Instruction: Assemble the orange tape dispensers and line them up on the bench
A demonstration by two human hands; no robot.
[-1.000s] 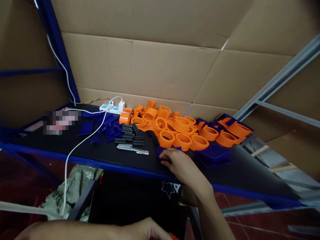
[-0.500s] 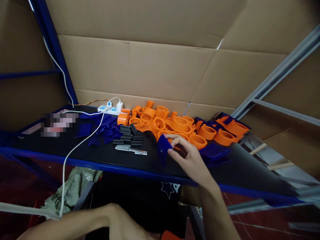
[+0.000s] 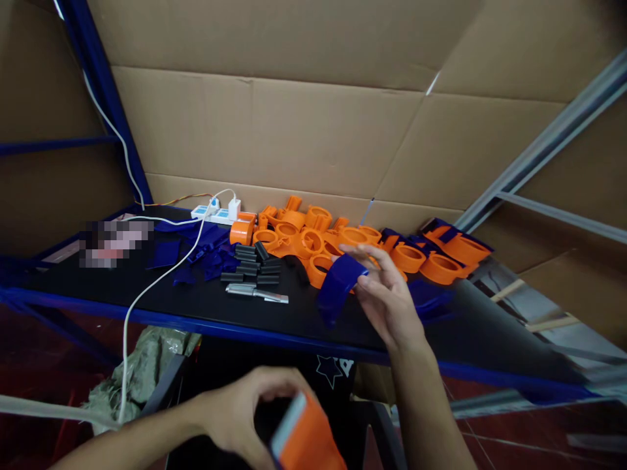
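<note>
My right hand (image 3: 386, 294) is raised over the front of the black shelf (image 3: 206, 303) and pinches a curved dark blue plastic piece (image 3: 337, 284) between thumb and fingers. Behind it lies a heap of orange ring-shaped parts (image 3: 343, 248). Low in the picture, in front of the shelf, my left hand (image 3: 245, 411) grips an orange part (image 3: 308, 434) with a pale edge; the frame's bottom edge cuts that part off.
Short black cylinders (image 3: 252, 264) and a metal tool (image 3: 257, 294) lie left of the rings. Flat blue pieces (image 3: 196, 251), a white power strip (image 3: 215, 212) and a white cable (image 3: 151, 284) are further left. More blue pieces (image 3: 426, 294) lie right. Cardboard (image 3: 304, 130) backs the shelf.
My right hand picked the blue piece off the shelf and lifted it up and to the right. My left hand rose into view with the orange part.
</note>
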